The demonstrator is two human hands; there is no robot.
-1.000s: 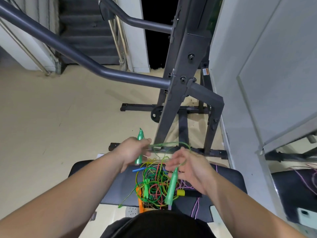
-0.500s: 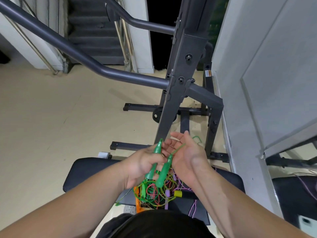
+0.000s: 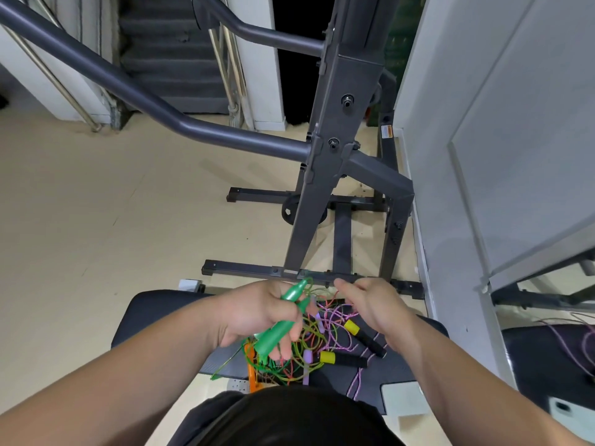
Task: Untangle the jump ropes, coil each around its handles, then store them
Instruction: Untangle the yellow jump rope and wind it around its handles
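Observation:
My left hand (image 3: 257, 312) grips two green jump rope handles (image 3: 278, 329) side by side, their tips pointing up and away from me. A thin green cord runs from the tips toward my right hand (image 3: 375, 304), whose curled fingers seem to pinch it; the grip itself is hard to see. Below both hands lies a tangle of ropes (image 3: 309, 346) on a black padded bench (image 3: 154, 313): green, red and pink cords, purple handles (image 3: 307, 362), an orange handle (image 3: 251, 368), and black handles with yellow caps (image 3: 343, 358).
A dark grey weight rack (image 3: 341, 149) stands just beyond the bench, its base bar (image 3: 251, 270) close to my hands. A white wall (image 3: 450, 156) rises on the right, and a mirror there reflects the bench. Beige floor (image 3: 96, 220) spreads to the left, and stairs rise at the far back.
The two green handles came together and now both sit in my left hand. My right hand let go of its handle and moved right, drawing the green cord.

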